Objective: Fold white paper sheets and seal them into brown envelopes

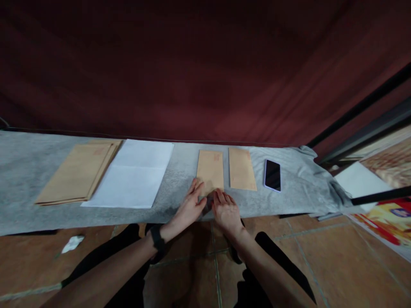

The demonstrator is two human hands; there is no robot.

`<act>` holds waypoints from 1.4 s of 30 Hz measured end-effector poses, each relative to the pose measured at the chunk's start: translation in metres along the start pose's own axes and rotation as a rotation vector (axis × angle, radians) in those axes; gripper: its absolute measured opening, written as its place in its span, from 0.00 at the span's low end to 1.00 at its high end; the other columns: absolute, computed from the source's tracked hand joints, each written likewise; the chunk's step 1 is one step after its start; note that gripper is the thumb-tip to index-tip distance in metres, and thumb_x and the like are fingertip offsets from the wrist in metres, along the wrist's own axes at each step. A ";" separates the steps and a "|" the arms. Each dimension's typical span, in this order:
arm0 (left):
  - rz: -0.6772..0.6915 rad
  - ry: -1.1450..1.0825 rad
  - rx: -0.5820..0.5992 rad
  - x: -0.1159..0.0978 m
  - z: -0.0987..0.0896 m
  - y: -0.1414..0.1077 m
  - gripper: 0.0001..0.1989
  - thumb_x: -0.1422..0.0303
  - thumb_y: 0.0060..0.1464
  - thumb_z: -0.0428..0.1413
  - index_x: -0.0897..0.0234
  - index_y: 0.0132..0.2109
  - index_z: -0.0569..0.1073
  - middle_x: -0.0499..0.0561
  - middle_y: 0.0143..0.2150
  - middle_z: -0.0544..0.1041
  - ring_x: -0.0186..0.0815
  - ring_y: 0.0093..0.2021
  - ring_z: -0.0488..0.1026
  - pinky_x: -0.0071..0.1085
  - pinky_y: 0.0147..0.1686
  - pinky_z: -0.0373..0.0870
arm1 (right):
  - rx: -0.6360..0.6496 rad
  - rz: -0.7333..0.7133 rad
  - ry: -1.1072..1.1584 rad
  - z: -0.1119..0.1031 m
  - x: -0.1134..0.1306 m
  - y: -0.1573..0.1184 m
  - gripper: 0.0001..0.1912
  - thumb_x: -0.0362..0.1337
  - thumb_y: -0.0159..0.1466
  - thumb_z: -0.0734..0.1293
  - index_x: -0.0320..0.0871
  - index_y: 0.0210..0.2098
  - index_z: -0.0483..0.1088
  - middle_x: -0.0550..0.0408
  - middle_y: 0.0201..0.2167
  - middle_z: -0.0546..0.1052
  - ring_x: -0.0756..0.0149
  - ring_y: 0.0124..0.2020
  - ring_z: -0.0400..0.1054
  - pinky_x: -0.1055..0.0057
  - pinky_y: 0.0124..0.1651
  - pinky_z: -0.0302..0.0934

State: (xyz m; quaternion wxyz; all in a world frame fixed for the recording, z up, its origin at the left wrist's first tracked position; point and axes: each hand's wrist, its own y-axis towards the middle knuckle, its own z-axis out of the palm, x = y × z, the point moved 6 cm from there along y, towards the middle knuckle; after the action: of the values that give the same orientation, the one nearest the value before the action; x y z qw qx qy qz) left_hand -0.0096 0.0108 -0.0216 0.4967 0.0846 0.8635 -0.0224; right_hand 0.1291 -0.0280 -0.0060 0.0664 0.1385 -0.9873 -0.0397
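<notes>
A small brown envelope (210,167) with faint red print lies on the grey cloth right in front of me. My left hand (190,204) rests on its lower left edge, fingers stretched and apart, thumb pointing inward. At the near right corner my right hand (226,210) has its fingers together and bent over the envelope's near end; its thumb is mostly hidden. A dark shadow falls between the two hands, so the near edge is hard to make out. Just to the right lies a second brown envelope (242,169), touched by neither hand.
White paper sheets (130,175) with a crease lie left of my hands, beside a stack of larger brown envelopes (77,171). A phone (272,175) lies to the right. Dark red fabric (192,85) hangs behind the narrow grey cloth-covered surface (298,179). Black bars stand at right.
</notes>
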 end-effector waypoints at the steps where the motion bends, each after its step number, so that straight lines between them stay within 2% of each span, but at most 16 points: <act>1: -0.068 -0.141 -0.034 0.005 -0.001 0.004 0.28 0.69 0.53 0.55 0.63 0.62 0.68 0.62 0.70 0.62 0.46 0.71 0.58 0.46 0.67 0.57 | 0.001 0.003 -0.009 0.000 0.001 0.001 0.21 0.34 0.71 0.58 0.35 0.61 0.68 0.37 0.63 0.70 0.50 0.57 0.68 0.57 0.58 0.63; 4: -0.265 -0.523 -0.101 0.017 -0.003 0.012 0.31 0.69 0.46 0.60 0.63 0.60 0.68 0.59 0.60 0.73 0.45 0.60 0.71 0.45 0.62 0.64 | 0.004 0.031 -0.016 0.000 0.003 0.005 0.21 0.36 0.72 0.58 0.36 0.62 0.67 0.38 0.62 0.70 0.51 0.56 0.69 0.57 0.56 0.65; 7: -0.369 -0.706 -0.159 0.020 -0.005 0.013 0.34 0.71 0.42 0.62 0.63 0.59 0.68 0.57 0.54 0.77 0.42 0.53 0.75 0.42 0.59 0.66 | 0.005 0.070 -0.015 -0.002 0.004 0.010 0.24 0.38 0.72 0.60 0.40 0.65 0.62 0.39 0.63 0.70 0.52 0.56 0.69 0.58 0.55 0.66; 10: -0.356 -0.794 -0.123 0.009 -0.002 0.014 0.31 0.70 0.43 0.63 0.63 0.58 0.70 0.56 0.52 0.78 0.40 0.50 0.75 0.39 0.55 0.68 | -0.003 0.097 -0.015 -0.007 0.004 0.014 0.26 0.38 0.71 0.61 0.41 0.67 0.58 0.39 0.63 0.69 0.53 0.53 0.70 0.59 0.53 0.66; 13: -0.308 -0.815 -0.032 -0.011 0.001 0.014 0.29 0.65 0.45 0.65 0.64 0.56 0.73 0.56 0.51 0.79 0.40 0.47 0.76 0.35 0.49 0.70 | -0.047 0.142 0.090 -0.014 -0.007 0.018 0.24 0.31 0.69 0.60 0.42 0.65 0.62 0.41 0.57 0.73 0.56 0.49 0.72 0.64 0.48 0.68; 15: -0.281 -0.793 0.017 -0.023 0.001 0.014 0.31 0.61 0.47 0.66 0.62 0.58 0.72 0.56 0.53 0.79 0.40 0.47 0.76 0.33 0.45 0.71 | -0.141 0.241 0.338 -0.020 -0.028 0.022 0.19 0.29 0.68 0.60 0.44 0.57 0.69 0.44 0.50 0.77 0.59 0.45 0.73 0.67 0.45 0.67; 17: -0.264 -0.757 0.069 -0.032 0.001 0.014 0.32 0.57 0.49 0.65 0.61 0.60 0.72 0.56 0.54 0.78 0.40 0.48 0.77 0.32 0.44 0.71 | -0.292 0.405 0.707 -0.024 -0.060 0.024 0.09 0.32 0.66 0.62 0.45 0.42 0.73 0.48 0.40 0.79 0.62 0.39 0.74 0.70 0.43 0.67; 18: -0.260 -0.734 0.095 -0.033 0.002 0.014 0.31 0.55 0.49 0.65 0.61 0.59 0.73 0.57 0.54 0.79 0.40 0.48 0.77 0.32 0.43 0.71 | -0.390 0.518 0.937 -0.024 -0.078 0.023 0.05 0.35 0.65 0.65 0.45 0.34 0.72 0.51 0.34 0.78 0.63 0.35 0.73 0.70 0.42 0.67; 20: -0.271 -0.698 0.119 -0.031 0.003 0.014 0.29 0.54 0.49 0.65 0.62 0.55 0.75 0.57 0.53 0.79 0.39 0.46 0.77 0.31 0.42 0.71 | -0.479 0.600 1.138 -0.023 -0.103 0.025 0.12 0.43 0.66 0.63 0.46 0.28 0.67 0.57 0.26 0.74 0.65 0.29 0.71 0.70 0.37 0.69; 21: -0.285 -0.688 0.125 -0.028 0.004 0.015 0.29 0.53 0.48 0.65 0.63 0.54 0.76 0.58 0.52 0.80 0.39 0.46 0.77 0.31 0.42 0.71 | -0.547 0.665 1.329 -0.020 -0.114 0.024 0.13 0.46 0.64 0.65 0.46 0.27 0.65 0.59 0.23 0.72 0.66 0.27 0.71 0.69 0.37 0.70; 24: -0.332 -0.661 0.138 -0.018 0.009 0.016 0.28 0.51 0.46 0.65 0.64 0.50 0.78 0.58 0.49 0.81 0.40 0.43 0.78 0.32 0.41 0.71 | -0.648 0.755 1.620 -0.011 -0.131 0.019 0.16 0.48 0.59 0.70 0.47 0.25 0.61 0.62 0.22 0.70 0.68 0.26 0.71 0.66 0.40 0.73; 27: -0.365 -0.618 0.140 -0.013 0.012 0.017 0.27 0.50 0.44 0.64 0.65 0.47 0.79 0.58 0.46 0.82 0.40 0.42 0.78 0.32 0.39 0.71 | -0.637 0.838 1.890 0.005 -0.129 0.014 0.17 0.41 0.53 0.75 0.47 0.24 0.61 0.62 0.22 0.70 0.68 0.28 0.72 0.67 0.43 0.74; 29: -0.369 -0.591 0.137 -0.012 0.013 0.018 0.26 0.50 0.44 0.64 0.65 0.45 0.79 0.57 0.45 0.82 0.41 0.41 0.79 0.33 0.39 0.71 | -0.594 0.878 1.979 0.015 -0.125 0.013 0.17 0.37 0.53 0.76 0.47 0.24 0.62 0.62 0.22 0.71 0.68 0.28 0.73 0.68 0.43 0.74; 37: -0.370 -0.580 0.141 -0.014 0.010 0.015 0.22 0.53 0.46 0.62 0.64 0.44 0.79 0.55 0.42 0.82 0.40 0.40 0.79 0.33 0.39 0.72 | -0.414 0.883 1.999 0.029 -0.111 0.009 0.09 0.39 0.60 0.72 0.44 0.28 0.68 0.54 0.26 0.75 0.64 0.32 0.76 0.67 0.44 0.73; 42: -0.343 -0.568 0.132 -0.013 0.005 0.013 0.20 0.55 0.47 0.61 0.64 0.44 0.79 0.56 0.41 0.82 0.40 0.39 0.79 0.34 0.39 0.73 | -0.320 0.916 1.991 0.034 -0.110 0.001 0.06 0.38 0.63 0.68 0.43 0.31 0.69 0.51 0.28 0.78 0.64 0.30 0.75 0.65 0.40 0.73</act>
State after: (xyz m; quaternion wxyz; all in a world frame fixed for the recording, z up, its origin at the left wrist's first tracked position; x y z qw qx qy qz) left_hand 0.0030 0.0218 -0.0124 0.7000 -0.0393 0.6888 -0.1843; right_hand 0.2292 0.0059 -0.0529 0.8563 -0.2799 -0.4340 -0.0092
